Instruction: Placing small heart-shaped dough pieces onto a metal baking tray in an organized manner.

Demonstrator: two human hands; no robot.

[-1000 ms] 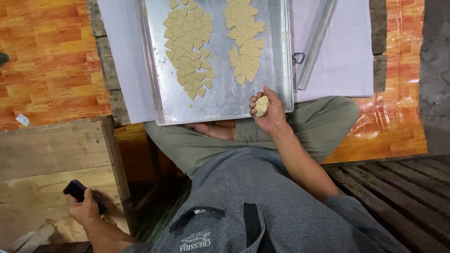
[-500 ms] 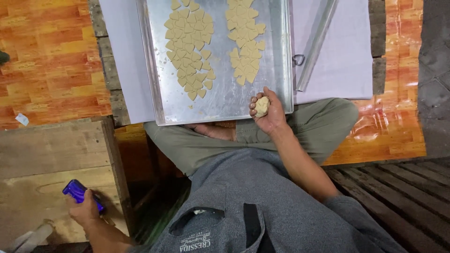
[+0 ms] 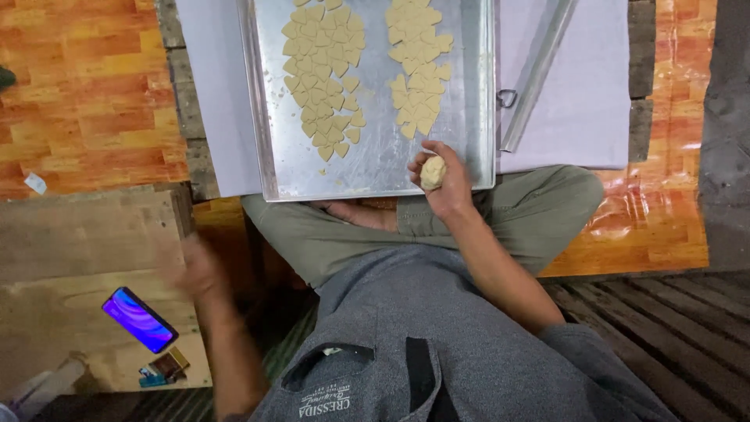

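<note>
My right hand (image 3: 442,184) is closed around a pale lump of dough (image 3: 433,172) at the near edge of a metal baking tray (image 3: 375,160). Two clusters of heart-shaped dough pieces (image 3: 324,74) lie on the tray. My left hand (image 3: 199,270) is blurred in motion, empty, above the edge of a wooden board (image 3: 86,242). A phone with a lit purple screen (image 3: 139,319) lies on that board, apart from the hand.
The tray rests on a pale sheet (image 3: 594,86) with a long clear rod (image 3: 539,74) beside it. Orange wood-patterned flooring (image 3: 78,94) lies left and right. A small dark packet (image 3: 164,367) sits near the phone. My crossed legs (image 3: 500,219) lie under the tray's near edge.
My left hand let go of the phone, which now lies on the wooden board with its screen lit, and the hand has moved up and right. The right hand stays put with the dough.
</note>
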